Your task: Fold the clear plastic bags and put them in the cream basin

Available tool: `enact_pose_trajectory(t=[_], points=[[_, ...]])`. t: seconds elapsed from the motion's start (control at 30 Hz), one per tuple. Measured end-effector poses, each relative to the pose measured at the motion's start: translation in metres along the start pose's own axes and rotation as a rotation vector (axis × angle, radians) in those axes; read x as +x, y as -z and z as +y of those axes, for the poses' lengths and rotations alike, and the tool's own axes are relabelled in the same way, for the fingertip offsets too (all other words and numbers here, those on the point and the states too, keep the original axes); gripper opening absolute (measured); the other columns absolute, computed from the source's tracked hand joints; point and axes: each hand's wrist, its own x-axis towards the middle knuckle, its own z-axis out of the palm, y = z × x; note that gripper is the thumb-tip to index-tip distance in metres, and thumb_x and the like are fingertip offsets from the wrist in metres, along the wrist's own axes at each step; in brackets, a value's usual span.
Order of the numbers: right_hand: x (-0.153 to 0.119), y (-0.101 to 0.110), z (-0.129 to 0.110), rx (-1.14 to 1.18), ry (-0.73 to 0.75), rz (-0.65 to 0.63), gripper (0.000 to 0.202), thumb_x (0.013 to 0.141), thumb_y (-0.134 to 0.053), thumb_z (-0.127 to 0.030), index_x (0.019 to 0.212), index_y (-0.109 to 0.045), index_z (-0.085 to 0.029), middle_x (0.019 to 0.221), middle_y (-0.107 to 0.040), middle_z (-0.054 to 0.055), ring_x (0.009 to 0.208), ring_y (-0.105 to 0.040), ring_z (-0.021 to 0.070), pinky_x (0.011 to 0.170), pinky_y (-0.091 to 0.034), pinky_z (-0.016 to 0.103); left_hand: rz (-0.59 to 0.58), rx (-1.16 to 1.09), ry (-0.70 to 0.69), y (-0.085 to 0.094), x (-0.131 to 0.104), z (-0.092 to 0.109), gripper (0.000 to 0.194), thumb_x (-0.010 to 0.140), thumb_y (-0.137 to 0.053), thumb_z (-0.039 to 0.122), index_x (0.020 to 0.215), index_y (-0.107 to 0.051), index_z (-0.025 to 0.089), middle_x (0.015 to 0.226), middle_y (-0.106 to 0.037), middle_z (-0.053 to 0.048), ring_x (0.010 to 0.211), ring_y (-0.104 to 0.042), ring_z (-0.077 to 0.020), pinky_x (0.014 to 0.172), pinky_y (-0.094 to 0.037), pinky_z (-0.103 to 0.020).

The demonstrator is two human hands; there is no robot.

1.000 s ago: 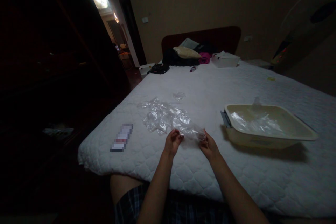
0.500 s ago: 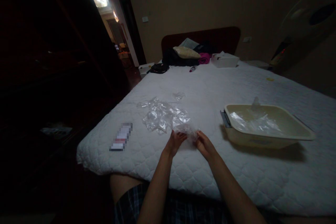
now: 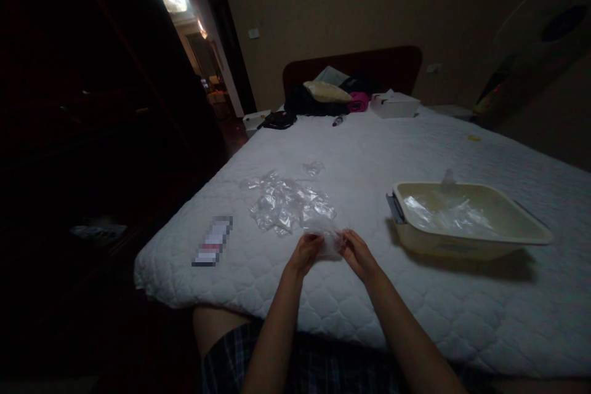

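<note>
A crumpled clear plastic bag (image 3: 330,242) is stretched between my two hands, just above the white quilted bed cover (image 3: 332,301). My left hand (image 3: 305,252) pinches its left side with bent fingers. At the other side, my right hand (image 3: 357,251) grips it between thumb and fingers. Right beyond my hands lies a loose pile of clear plastic bags (image 3: 281,203), with a single small bag (image 3: 314,168) a little farther off. To the right stands a cream plastic tub (image 3: 471,249) with grey handles, holding more clear plastic.
A blurred-out flat object (image 3: 213,241) lies left of the pile. Toward the headboard (image 3: 397,61) are a white box (image 3: 395,106), a black bag (image 3: 279,120), a small bottle (image 3: 338,120) and a heap of cloth and pillows (image 3: 327,92). A fan (image 3: 563,23) stands at right.
My left hand's fingers have curled in from a more spread pose onto the plastic bag. The bag between my hands has shifted slightly toward me. The tub and pile look the same.
</note>
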Motion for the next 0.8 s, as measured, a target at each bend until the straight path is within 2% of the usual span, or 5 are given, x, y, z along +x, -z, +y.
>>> enact_pose_trajectory(t=[0.13,0.27,0.47,0.7,0.8], points=[[0.001,0.003,-0.003,-0.052,0.044,-0.062,0.014,0.066,-0.064,-0.023,0.063,-0.051,-0.020,0.070,-0.064,0.000,0.066,-0.060,0.0145,0.061,-0.051,0.030,0.103,-0.141,0.000,0.001,-0.003,0.005,0.016,0.060,-0.063,0.017,0.075,-0.063,0.013,0.079,-0.067,-0.007,0.075,-0.062,-0.0214,0.073,-0.048,-0.038],[0.001,0.006,-0.007,-0.045,0.054,-0.095,0.005,0.066,-0.059,-0.022,0.065,-0.054,-0.021,0.064,-0.063,0.000,0.062,-0.061,0.0150,0.063,-0.052,0.034,0.134,-0.279,0.015,0.002,-0.003,0.013,0.026,0.056,-0.052,0.012,0.079,-0.063,0.013,0.091,-0.067,-0.009,0.080,-0.063,-0.0225,0.069,-0.049,-0.036],[0.001,0.008,-0.010,-0.009,0.030,-0.053,0.016,0.073,-0.054,-0.034,0.076,-0.062,-0.020,0.070,-0.067,0.005,0.075,-0.064,0.0216,0.069,-0.051,0.041,0.218,-0.316,0.090,0.013,-0.003,0.015,0.033,0.059,-0.052,0.018,0.089,-0.063,0.012,0.072,-0.065,-0.006,0.045,-0.052,-0.0101,0.043,-0.039,-0.022],[0.001,0.009,-0.009,0.022,0.010,-0.090,0.022,0.076,-0.051,-0.036,0.081,-0.063,-0.019,0.091,-0.067,0.010,0.093,-0.061,0.0248,0.079,-0.049,0.045,-0.062,-0.079,0.350,0.031,-0.015,0.012,0.034,0.056,-0.060,0.035,0.082,-0.060,0.014,0.060,-0.062,-0.010,0.033,-0.043,-0.0113,0.035,-0.033,-0.024],[0.002,0.009,-0.008,0.050,-0.008,-0.068,0.021,0.076,-0.053,-0.038,0.077,-0.063,-0.020,0.082,-0.068,0.007,0.085,-0.063,0.0219,0.076,-0.050,0.041,-0.197,-0.019,0.365,0.030,-0.017,0.010,0.036,0.048,-0.070,0.034,0.077,-0.058,0.015,0.059,-0.062,-0.008,0.035,-0.046,-0.0116,0.034,-0.030,-0.021]])
